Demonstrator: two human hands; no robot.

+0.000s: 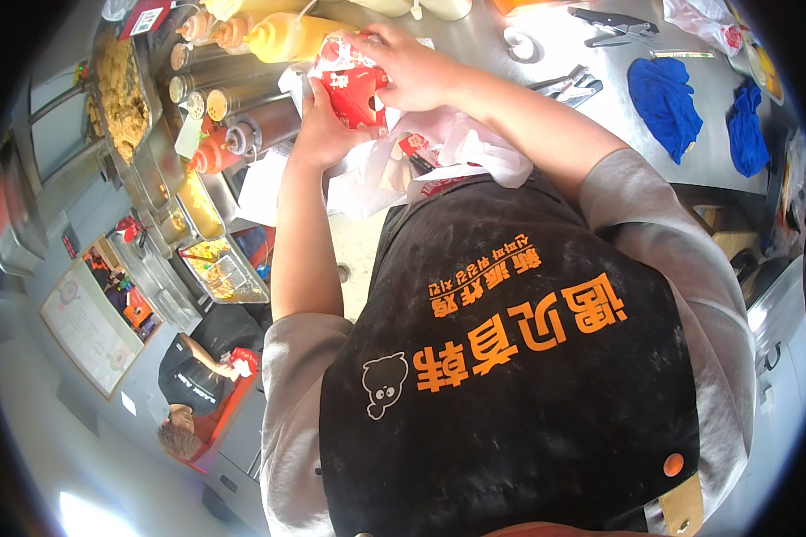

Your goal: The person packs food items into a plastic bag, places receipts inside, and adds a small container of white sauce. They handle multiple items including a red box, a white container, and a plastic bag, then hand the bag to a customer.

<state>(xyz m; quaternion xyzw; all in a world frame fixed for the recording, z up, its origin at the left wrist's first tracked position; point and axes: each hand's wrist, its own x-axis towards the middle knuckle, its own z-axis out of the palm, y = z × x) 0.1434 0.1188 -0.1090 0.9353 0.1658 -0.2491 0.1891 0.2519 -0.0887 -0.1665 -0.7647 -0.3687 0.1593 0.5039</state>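
Note:
My left hand [332, 131] and my right hand [403, 70] both grip a small red paper food carton [354, 97] with white printed figures. The left hand supports its near left side, while the fingers of the right lie along its top and right side. The carton's underside is hidden. Just below it, against my black apron [510, 416], spreads a crumpled white plastic bag [470, 151]. Another piece of red printed packaging [420, 151] shows in the bag's opening.
Left of my hands stand a yellow squeeze bottle [285, 37], an orange-red squeeze bottle [213, 153] and several metal shakers [232, 102]. Food trays [221, 272] line the left. At right lie a blue cloth [665, 101] and a metal hand tool [574, 87]. A person [191, 376] holds red packaging beyond.

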